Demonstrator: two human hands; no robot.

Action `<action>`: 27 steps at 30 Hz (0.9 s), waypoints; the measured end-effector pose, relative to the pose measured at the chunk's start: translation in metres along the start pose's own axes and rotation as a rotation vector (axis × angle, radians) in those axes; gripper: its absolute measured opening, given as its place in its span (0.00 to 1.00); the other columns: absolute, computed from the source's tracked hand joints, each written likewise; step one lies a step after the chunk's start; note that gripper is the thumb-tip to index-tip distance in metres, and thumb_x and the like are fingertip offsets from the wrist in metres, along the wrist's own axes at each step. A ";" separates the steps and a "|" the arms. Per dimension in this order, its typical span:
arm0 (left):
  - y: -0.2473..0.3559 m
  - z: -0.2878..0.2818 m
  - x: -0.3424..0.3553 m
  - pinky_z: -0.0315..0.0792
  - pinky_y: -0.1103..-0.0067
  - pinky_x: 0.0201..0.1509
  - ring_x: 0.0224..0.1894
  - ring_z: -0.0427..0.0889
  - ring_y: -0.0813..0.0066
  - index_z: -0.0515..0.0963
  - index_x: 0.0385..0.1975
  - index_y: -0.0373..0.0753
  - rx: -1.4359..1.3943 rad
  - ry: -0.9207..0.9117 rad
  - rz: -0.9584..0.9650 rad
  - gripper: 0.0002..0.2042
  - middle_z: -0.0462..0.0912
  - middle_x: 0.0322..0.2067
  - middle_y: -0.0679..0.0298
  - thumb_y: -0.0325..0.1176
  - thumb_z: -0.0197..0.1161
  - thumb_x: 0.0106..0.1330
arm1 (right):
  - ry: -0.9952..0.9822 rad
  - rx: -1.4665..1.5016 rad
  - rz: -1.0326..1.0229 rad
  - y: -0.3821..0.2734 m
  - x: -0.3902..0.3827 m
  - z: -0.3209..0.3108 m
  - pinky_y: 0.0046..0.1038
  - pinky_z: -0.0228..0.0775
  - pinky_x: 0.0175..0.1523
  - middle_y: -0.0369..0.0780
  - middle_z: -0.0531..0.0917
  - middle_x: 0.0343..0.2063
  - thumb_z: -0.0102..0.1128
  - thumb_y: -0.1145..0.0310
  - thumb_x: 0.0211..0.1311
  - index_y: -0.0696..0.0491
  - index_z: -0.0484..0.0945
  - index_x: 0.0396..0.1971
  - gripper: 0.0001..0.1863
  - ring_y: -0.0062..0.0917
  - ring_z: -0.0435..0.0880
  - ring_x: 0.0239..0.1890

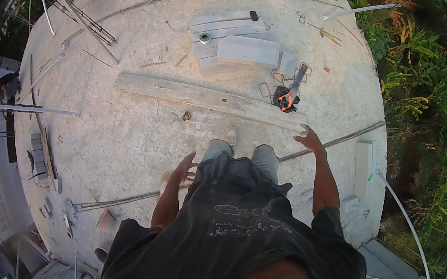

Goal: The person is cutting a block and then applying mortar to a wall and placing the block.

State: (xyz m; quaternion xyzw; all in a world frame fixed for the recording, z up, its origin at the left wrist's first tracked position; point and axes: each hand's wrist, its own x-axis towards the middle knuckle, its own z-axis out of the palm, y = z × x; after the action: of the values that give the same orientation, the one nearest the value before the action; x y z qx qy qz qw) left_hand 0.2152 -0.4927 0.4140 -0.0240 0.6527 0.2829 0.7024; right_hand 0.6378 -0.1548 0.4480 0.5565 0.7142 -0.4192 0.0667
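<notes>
I stand on a rough concrete slab (122, 137), looking down over my dark shirt and grey trousers. My left hand (184, 169) hangs at my hip with fingers spread, holding nothing. My right hand (310, 139) is stretched out to the side, open and empty, near the right end of a long grey plank (206, 99) lying across the slab in front of my foot (230, 136). A thin steel bar (342, 139) runs just under that hand.
Grey blocks (246, 50) and boards lie beyond the plank, with a black and orange tool (287, 99) and wire ties beside them. Steel rods (86, 22) lie at the far left. Green plants (436, 111) edge the right side. Another person (4, 89) crouches below on the left.
</notes>
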 end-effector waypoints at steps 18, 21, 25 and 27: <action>0.001 0.226 -0.050 0.66 0.49 0.61 0.67 0.63 0.47 0.44 0.74 0.52 -1.283 0.930 -0.281 0.42 0.57 0.70 0.52 0.62 0.54 0.67 | -0.546 -0.351 -0.264 -0.187 0.581 -0.072 0.36 0.60 0.69 0.54 0.69 0.64 0.78 0.53 0.42 0.58 0.59 0.69 0.54 0.41 0.68 0.67; -0.090 0.326 -0.062 0.66 0.49 0.61 0.69 0.60 0.44 0.43 0.74 0.48 -1.216 0.668 -0.424 0.43 0.57 0.70 0.49 0.63 0.52 0.67 | -0.483 -0.331 -0.268 -0.189 0.660 -0.036 0.37 0.57 0.70 0.53 0.66 0.66 0.77 0.51 0.43 0.56 0.59 0.69 0.54 0.41 0.64 0.69; -0.034 0.369 -0.002 0.62 0.50 0.64 0.70 0.59 0.43 0.42 0.74 0.47 -1.334 0.548 -0.728 0.44 0.57 0.70 0.48 0.65 0.51 0.67 | -0.515 -0.481 -0.188 -0.160 0.752 -0.024 0.37 0.57 0.71 0.53 0.66 0.66 0.73 0.42 0.44 0.54 0.59 0.69 0.55 0.43 0.64 0.69; -0.005 0.398 0.009 0.60 0.51 0.66 0.70 0.58 0.43 0.42 0.74 0.46 -1.396 0.468 -0.880 0.44 0.57 0.70 0.48 0.65 0.50 0.67 | -0.547 -0.511 -0.111 -0.143 0.782 -0.017 0.38 0.56 0.71 0.53 0.66 0.66 0.71 0.40 0.46 0.54 0.60 0.69 0.54 0.43 0.63 0.69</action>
State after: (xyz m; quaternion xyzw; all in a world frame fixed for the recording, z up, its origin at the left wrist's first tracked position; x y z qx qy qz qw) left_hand 0.5771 -0.3331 0.4620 -0.7597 0.3885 0.3094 0.4198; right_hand 0.2316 0.4304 0.0950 0.3497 0.7806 -0.3638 0.3689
